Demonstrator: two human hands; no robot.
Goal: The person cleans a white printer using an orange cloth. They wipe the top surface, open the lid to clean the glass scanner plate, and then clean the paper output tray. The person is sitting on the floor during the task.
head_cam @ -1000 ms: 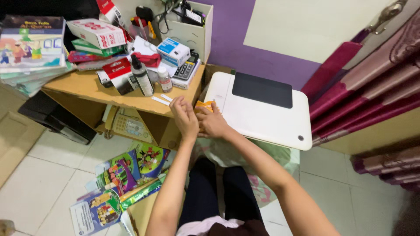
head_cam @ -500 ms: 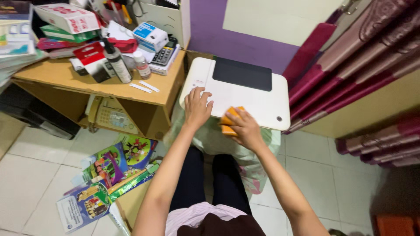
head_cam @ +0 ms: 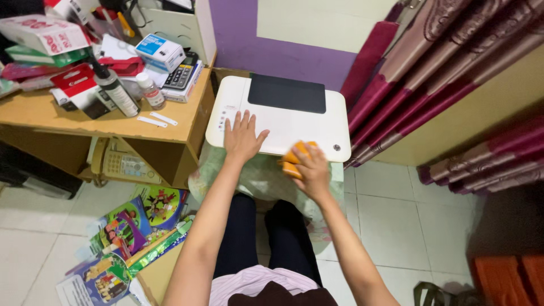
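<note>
A white printer (head_cam: pixel 283 127) with a dark scanner lid sits on a stand draped with a pale patterned cloth (head_cam: pixel 266 178). My left hand (head_cam: pixel 242 137) lies flat on the printer's front left top, fingers spread. My right hand (head_cam: pixel 309 168) grips a folded orange cloth (head_cam: pixel 293 159) and presses it against the printer's front edge, right of centre. My legs in dark trousers are below.
A low wooden table (head_cam: pixel 113 122) at left carries ink bottles (head_cam: pixel 116 90), boxes, a calculator (head_cam: pixel 181 76) and two white strips. A telephone (head_cam: pixel 122 164) sits on its lower shelf. Colourful booklets (head_cam: pixel 130 232) lie on the tiled floor. Maroon curtains (head_cam: pixel 453 68) hang at right.
Both hands came apart from the printer's left corner. The left hand settled flat on the top; the right hand carried the orange cloth right along the front edge. The view shifted rightward.
</note>
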